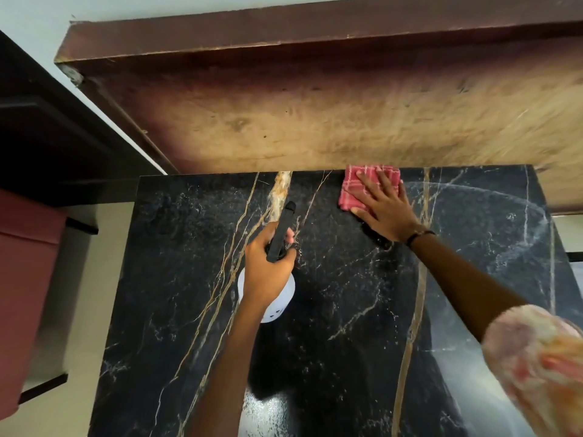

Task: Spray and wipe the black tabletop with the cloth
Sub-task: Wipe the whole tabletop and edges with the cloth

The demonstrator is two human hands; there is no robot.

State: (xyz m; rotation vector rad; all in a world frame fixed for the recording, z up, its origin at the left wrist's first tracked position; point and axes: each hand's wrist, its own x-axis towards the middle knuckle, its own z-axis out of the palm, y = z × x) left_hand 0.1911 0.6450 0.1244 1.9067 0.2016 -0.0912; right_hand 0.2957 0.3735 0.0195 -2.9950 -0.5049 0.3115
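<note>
The black marble tabletop point(340, 310) with gold and white veins fills the lower view. My left hand point(268, 266) grips a white spray bottle point(277, 304) by its black trigger head point(282, 230), held upright above the table's left-middle. My right hand point(383, 209) lies flat, fingers spread, pressing a folded pink checked cloth point(356, 187) onto the tabletop at its far edge. A curved wet streak point(517, 203) shows on the surface to the right of the cloth.
A wooden board point(315, 121) with a dark brown rim runs along the table's far edge, right behind the cloth. A maroon box point(25, 279) and dark furniture point(47, 137) stand to the left, over a pale floor point(63, 310).
</note>
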